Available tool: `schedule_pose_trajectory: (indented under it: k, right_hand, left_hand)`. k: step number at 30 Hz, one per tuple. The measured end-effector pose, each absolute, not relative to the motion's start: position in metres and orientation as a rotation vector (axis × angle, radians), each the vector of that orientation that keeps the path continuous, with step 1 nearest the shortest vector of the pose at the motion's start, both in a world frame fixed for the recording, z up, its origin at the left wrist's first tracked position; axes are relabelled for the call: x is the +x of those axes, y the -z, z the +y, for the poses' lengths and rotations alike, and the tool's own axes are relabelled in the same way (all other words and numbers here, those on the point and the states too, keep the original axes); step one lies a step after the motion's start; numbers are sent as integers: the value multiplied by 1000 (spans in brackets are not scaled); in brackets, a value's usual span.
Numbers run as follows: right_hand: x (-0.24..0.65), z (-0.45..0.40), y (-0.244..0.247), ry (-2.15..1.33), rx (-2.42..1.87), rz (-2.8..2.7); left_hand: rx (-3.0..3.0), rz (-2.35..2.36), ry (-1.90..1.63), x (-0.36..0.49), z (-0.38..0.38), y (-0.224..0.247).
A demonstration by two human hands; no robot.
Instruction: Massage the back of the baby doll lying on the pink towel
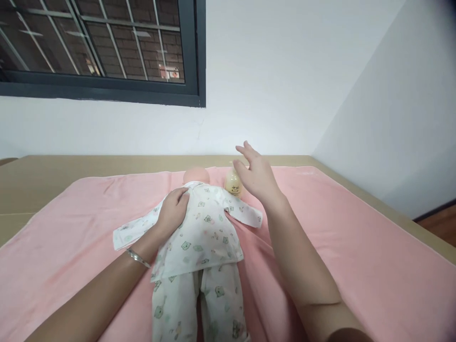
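Note:
A bald doll [197,175] in a white long-sleeved top [210,228] and matching trousers [221,299], printed with small green animal shapes, lies stretched out before me. Its head points away; its face does not show. My left hand [174,208] is closed around the doll's shoulder at the left, thumb and forefinger close together on the cloth. Fingers apart and empty, my right hand [257,173] is raised beside a small pale-yellow bottle [234,184] with a drawn face. The bottle stands past the doll's right-hand sleeve, and my thumb overlaps its top in view; whether they touch, I cannot tell.
A pink blanket [338,228] with a few folds lies under the doll, over a tan tabletop [107,164]. White wall [285,95] rises behind the far edge and on the right. A dark-framed barred window [195,52] is at the upper left.

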State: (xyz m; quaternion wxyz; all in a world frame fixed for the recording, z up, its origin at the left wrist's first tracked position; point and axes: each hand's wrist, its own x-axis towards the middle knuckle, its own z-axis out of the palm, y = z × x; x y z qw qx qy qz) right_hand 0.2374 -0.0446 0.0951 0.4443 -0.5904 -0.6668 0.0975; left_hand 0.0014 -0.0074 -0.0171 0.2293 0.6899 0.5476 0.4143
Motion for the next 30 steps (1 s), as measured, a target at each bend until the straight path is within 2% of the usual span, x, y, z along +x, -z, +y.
schedule_pose_trajectory:
  k: [5,8,14,22,30]
  right_hand:
    - [258,-31,-92,-266,-1510,-1566]
    - [259,-18,-85,-170,-1457,-1583]
    - [249,4,-66,-67,-1472,-1790]
    - [238,22,-41,-14,-1675,-1932]
    - [232,23,-28,90,-1659,-1817]
  left_hand:
    - [1833,1163,-1291,46,-17,-22]
    - [1362,891,-1362,79,-3,-47]
    - [610,604,-1127,112,41,-80]
    - [428,457,-1057,128,54,-76]
    - [486,594,-1100,117,54,-64]
